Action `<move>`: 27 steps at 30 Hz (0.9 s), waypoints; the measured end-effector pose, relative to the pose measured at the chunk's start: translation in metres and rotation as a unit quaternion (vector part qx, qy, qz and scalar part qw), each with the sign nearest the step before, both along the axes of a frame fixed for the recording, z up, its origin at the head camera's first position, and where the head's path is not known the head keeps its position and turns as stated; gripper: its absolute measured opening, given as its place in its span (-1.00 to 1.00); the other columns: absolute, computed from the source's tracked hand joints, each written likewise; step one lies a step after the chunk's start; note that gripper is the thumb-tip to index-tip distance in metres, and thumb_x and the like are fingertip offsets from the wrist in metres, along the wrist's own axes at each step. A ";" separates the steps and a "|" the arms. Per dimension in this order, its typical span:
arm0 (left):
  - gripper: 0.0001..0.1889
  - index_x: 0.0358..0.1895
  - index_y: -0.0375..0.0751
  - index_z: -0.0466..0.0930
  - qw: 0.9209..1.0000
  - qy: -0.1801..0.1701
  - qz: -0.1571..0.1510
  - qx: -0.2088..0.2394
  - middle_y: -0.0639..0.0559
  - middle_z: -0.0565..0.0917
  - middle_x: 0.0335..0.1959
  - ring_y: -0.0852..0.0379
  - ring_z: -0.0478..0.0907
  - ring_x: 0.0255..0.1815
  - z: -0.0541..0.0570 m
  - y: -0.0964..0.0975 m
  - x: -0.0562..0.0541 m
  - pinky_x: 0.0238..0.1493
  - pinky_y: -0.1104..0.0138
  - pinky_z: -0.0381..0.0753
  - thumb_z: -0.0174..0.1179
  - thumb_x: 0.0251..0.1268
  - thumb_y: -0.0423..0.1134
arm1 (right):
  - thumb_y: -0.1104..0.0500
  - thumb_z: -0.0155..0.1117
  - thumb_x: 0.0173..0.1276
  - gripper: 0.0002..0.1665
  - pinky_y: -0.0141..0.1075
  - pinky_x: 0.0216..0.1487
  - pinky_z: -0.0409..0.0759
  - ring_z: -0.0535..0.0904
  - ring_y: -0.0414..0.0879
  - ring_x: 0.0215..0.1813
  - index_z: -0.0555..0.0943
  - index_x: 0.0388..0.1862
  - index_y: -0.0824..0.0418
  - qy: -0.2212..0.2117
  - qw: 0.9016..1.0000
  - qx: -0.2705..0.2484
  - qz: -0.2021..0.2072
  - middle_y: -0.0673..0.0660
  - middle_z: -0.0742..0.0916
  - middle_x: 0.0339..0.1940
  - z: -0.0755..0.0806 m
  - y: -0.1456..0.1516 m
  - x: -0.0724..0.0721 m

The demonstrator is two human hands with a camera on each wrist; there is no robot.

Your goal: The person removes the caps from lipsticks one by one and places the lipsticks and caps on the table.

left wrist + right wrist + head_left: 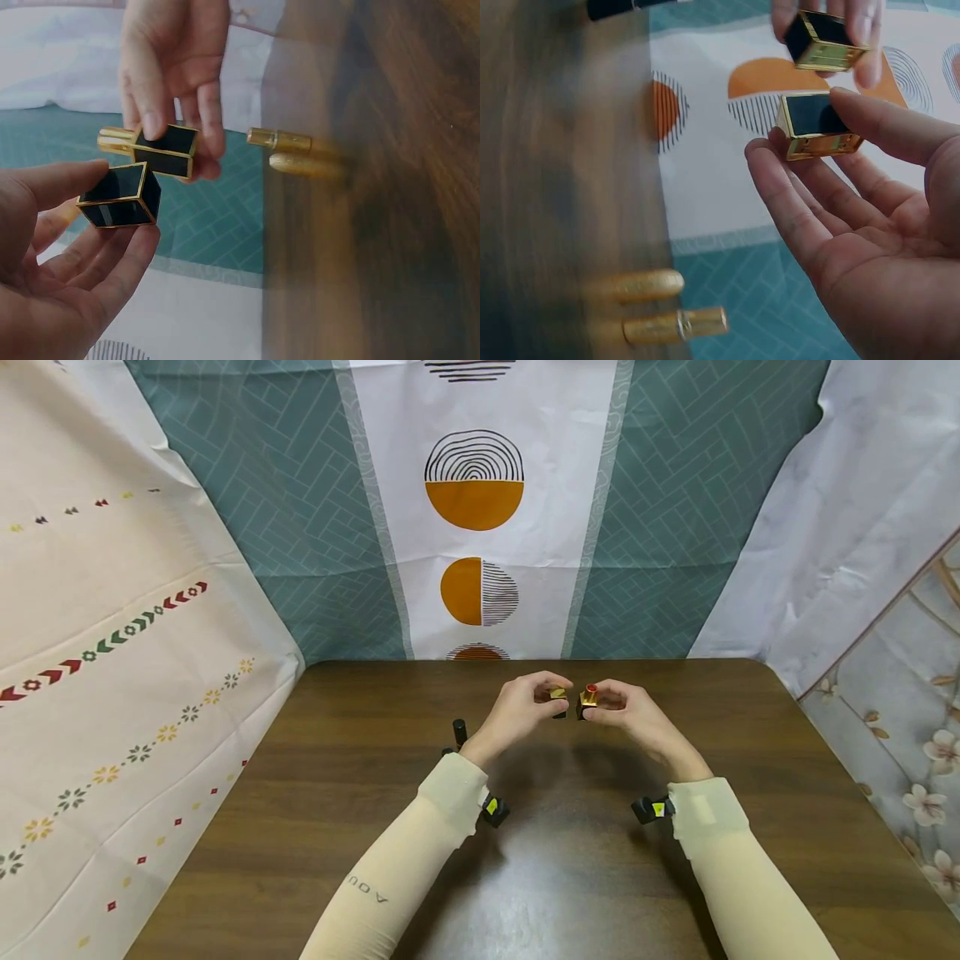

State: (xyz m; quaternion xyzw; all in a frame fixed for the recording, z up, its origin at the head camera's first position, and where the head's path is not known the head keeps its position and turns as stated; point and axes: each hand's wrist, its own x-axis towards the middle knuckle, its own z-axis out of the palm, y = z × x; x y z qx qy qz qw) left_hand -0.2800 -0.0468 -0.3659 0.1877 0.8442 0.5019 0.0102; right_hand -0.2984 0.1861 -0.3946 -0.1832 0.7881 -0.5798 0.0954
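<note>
My left hand [519, 706] pinches a square black lipstick cap [116, 196] with gold edges between thumb and fingers. Facing it, my right hand [632, 708] holds a lipstick [588, 700] by its black, gold-edged base [166, 148]. Its gold inner tube [114, 139] is uncovered, and red shows at the top in the head view. Both pieces are raised above the table, side by side with a small gap between them. In the right wrist view the cap [826, 46] appears just beyond the base [814, 116].
A gold lipstick tube [281, 141] and a rounded gold cap [641, 285] stand upright on the brown wooden table [360, 827]. Behind my left wrist stands a black tube [460, 732], partly hidden. Patterned cloth [480, 527] hangs along the table's far edge.
</note>
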 end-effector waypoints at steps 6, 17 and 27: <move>-0.71 0.18 -0.05 0.70 1.000 -0.014 0.008 -0.004 0.00 0.72 0.13 0.15 0.66 0.02 -0.006 0.016 -0.007 -0.01 0.31 0.66 0.35 0.45 -0.25 | 0.28 0.39 0.45 -0.50 -0.32 -0.13 0.63 0.66 -0.16 -0.15 0.49 0.24 0.50 0.001 1.000 0.010 -0.013 0.15 0.73 -0.11 0.005 0.014 -0.002; -0.66 0.23 -0.09 0.65 0.999 -0.004 0.050 -0.002 -0.02 0.73 -0.02 0.21 0.53 -0.24 -0.020 0.055 -0.012 -0.27 0.38 0.52 0.35 0.45 -0.29 | 0.23 0.38 0.48 -0.51 -0.27 0.04 0.62 0.65 -0.25 -0.07 0.51 0.26 0.47 0.019 0.998 0.049 -0.037 0.34 0.70 0.07 0.004 0.029 -0.003; -0.65 0.18 -0.05 0.67 0.996 0.002 0.089 0.014 0.04 0.76 -0.02 0.25 0.50 -0.24 -0.044 0.082 -0.013 -0.25 0.42 0.51 0.40 0.38 -0.34 | 0.29 0.39 0.45 -0.60 -0.40 -0.05 0.60 0.65 -0.03 0.03 0.56 0.16 0.48 0.054 0.992 0.102 -0.049 0.40 0.72 0.05 -0.003 0.041 -0.005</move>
